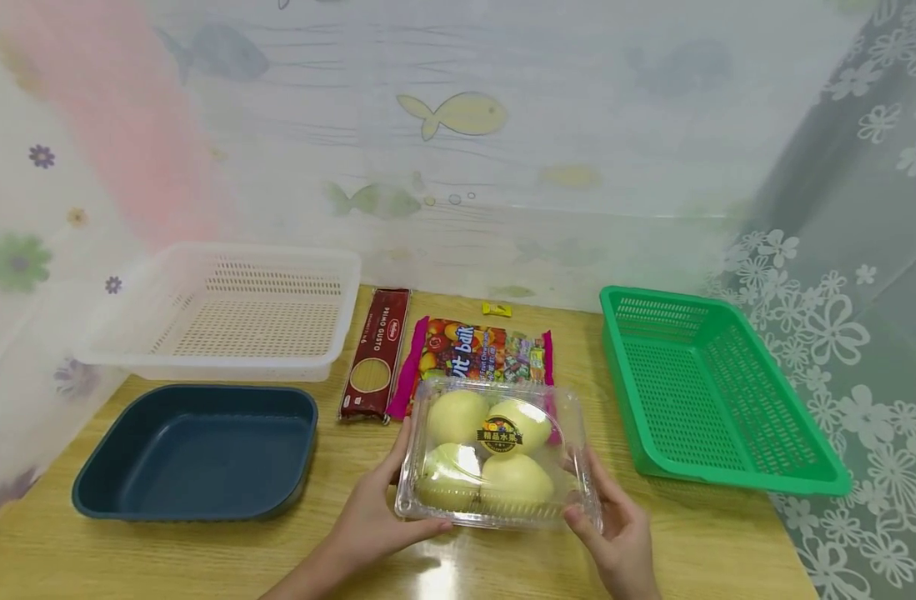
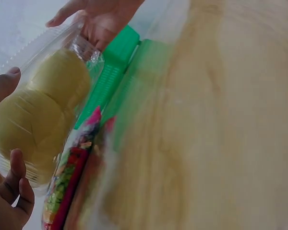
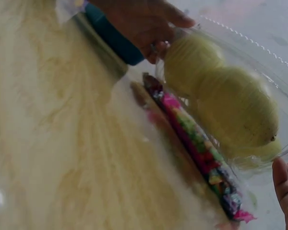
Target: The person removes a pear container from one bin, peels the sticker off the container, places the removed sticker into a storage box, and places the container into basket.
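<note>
Both hands grasp clear fruit box (image 1: 498, 454), lifted just over table (image 1: 728, 542): left hand (image 1: 371, 521) curled round its left edge, right hand (image 1: 615, 533) round its right edge. Candy bag (image 1: 476, 354) just beyond box, green basket (image 1: 716, 392) right of right hand, blue tray (image 1: 198, 450) left of left hand.

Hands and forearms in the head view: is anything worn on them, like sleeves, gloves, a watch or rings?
Nothing worn shows. The left hand and right hand are bare, without gloves, and the forearms are uncovered down to the frame's lower edge. No sleeve, watch or bracelet is in view. Rings cannot be ruled out; the fingers are too small to tell.
</note>
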Demonstrator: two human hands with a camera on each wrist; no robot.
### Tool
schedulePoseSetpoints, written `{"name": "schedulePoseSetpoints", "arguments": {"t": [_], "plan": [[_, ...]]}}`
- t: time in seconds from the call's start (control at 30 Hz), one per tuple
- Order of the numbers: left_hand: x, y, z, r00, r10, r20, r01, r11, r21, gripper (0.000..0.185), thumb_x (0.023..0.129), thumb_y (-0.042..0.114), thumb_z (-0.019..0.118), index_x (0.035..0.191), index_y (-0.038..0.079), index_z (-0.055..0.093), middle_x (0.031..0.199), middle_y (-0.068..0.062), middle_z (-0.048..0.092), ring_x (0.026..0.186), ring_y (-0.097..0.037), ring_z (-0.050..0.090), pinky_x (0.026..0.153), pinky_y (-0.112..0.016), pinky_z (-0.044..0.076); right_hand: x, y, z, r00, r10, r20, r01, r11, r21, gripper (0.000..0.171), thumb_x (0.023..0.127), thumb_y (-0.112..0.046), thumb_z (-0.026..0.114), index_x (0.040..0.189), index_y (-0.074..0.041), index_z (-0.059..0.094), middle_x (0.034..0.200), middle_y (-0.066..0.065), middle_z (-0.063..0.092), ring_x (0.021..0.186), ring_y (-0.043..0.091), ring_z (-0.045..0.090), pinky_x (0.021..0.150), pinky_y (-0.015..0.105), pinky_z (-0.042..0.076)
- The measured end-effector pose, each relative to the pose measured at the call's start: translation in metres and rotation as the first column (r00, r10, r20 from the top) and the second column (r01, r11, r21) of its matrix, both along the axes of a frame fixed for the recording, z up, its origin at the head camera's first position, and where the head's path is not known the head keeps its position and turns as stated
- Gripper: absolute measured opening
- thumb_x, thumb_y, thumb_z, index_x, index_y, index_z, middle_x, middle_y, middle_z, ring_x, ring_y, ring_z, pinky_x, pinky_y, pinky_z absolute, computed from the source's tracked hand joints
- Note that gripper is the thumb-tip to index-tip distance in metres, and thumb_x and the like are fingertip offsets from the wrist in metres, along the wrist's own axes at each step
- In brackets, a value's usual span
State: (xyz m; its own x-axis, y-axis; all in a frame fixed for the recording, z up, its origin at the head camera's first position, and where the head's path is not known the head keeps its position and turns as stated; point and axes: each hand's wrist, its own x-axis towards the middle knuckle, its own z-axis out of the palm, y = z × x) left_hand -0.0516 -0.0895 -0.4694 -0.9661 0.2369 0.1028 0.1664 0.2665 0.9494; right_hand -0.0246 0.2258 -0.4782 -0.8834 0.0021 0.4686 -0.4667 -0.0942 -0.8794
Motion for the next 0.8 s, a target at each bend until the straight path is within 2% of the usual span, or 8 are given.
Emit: {"name": "schedulePoseSetpoints", "arguments": {"t": [0.13, 0.27, 0.4, 0.5, 0.67, 0.8], "plan": [[0.002, -0.001, -0.005, 1.000, 0.007, 0.026, -0.007, 1.000, 0.002, 0.138, 0.065, 0.033, 0.104, 0.172, 0.021, 0.018, 0.169, -0.006, 0.037, 0.148, -0.031, 0.047, 0.121, -0.056, 0.035, 0.000, 0.002, -0.006, 0.999, 0.035, 0.003, -0.035, 0.999, 0.031, 0.076, 0.084, 0.031, 0.057, 0.155, 0.017, 0.035, 0.143, 0.011, 0.068, 0.121, 0.013, 0.068, 0.099, 0.023, 0.056], [0.003, -0.002, -0.007, 1.000, 0.009, 0.030, -0.009, 1.000, -0.007, 0.138, 0.065, 0.034, 0.104, 0.172, 0.024, 0.017, 0.170, -0.006, 0.036, 0.148, -0.030, 0.047, 0.121, -0.055, 0.036, 0.002, 0.001, -0.009, 0.999, 0.017, 0.029, -0.019, 0.997, 0.072, 0.076, 0.085, 0.030, 0.059, 0.155, 0.018, 0.034, 0.142, 0.007, 0.069, 0.133, 0.010, 0.062, 0.106, 0.022, 0.051], [0.001, -0.002, -0.008, 0.998, 0.005, 0.063, -0.004, 1.000, -0.015, 0.139, 0.065, 0.033, 0.104, 0.172, 0.027, 0.016, 0.170, -0.005, 0.035, 0.149, -0.031, 0.046, 0.121, -0.052, 0.037, 0.003, -0.001, -0.013, 0.998, -0.015, 0.056, 0.010, 0.996, 0.093, 0.075, 0.086, 0.028, 0.061, 0.155, 0.017, 0.035, 0.139, 0.003, 0.070, 0.133, 0.008, 0.061, 0.106, 0.021, 0.050], [0.001, -0.003, -0.010, 0.997, -0.002, 0.083, 0.003, 1.000, -0.020, 0.138, 0.066, 0.035, 0.104, 0.172, 0.026, 0.016, 0.171, -0.004, 0.033, 0.152, -0.030, 0.042, 0.122, -0.050, 0.036, 0.003, -0.002, -0.015, 0.999, -0.018, 0.050, 0.014, 0.997, 0.081, 0.076, 0.085, 0.028, 0.060, 0.155, 0.017, 0.035, 0.139, 0.005, 0.070, 0.132, 0.009, 0.063, 0.104, 0.022, 0.052], [0.000, -0.007, -0.013, 0.994, -0.001, 0.111, 0.006, 0.999, -0.044, 0.137, 0.066, 0.036, 0.104, 0.172, 0.024, 0.017, 0.172, -0.002, 0.028, 0.154, -0.029, 0.037, 0.122, -0.046, 0.035, 0.002, -0.004, -0.017, 0.999, 0.023, 0.030, -0.025, 0.998, 0.055, 0.076, 0.085, 0.030, 0.059, 0.155, 0.019, 0.032, 0.151, 0.012, 0.061, 0.132, 0.013, 0.064, 0.103, 0.025, 0.054], [-0.002, -0.009, -0.015, 0.990, -0.001, 0.141, 0.010, 0.998, -0.059, 0.137, 0.066, 0.036, 0.104, 0.172, 0.025, 0.016, 0.173, -0.002, 0.026, 0.154, -0.029, 0.037, 0.121, -0.041, 0.036, 0.002, -0.006, -0.018, 0.998, 0.018, 0.067, -0.023, 0.996, 0.082, 0.075, 0.086, 0.028, 0.061, 0.156, 0.018, 0.032, 0.155, 0.013, 0.056, 0.131, 0.012, 0.065, 0.102, 0.025, 0.054]]}}
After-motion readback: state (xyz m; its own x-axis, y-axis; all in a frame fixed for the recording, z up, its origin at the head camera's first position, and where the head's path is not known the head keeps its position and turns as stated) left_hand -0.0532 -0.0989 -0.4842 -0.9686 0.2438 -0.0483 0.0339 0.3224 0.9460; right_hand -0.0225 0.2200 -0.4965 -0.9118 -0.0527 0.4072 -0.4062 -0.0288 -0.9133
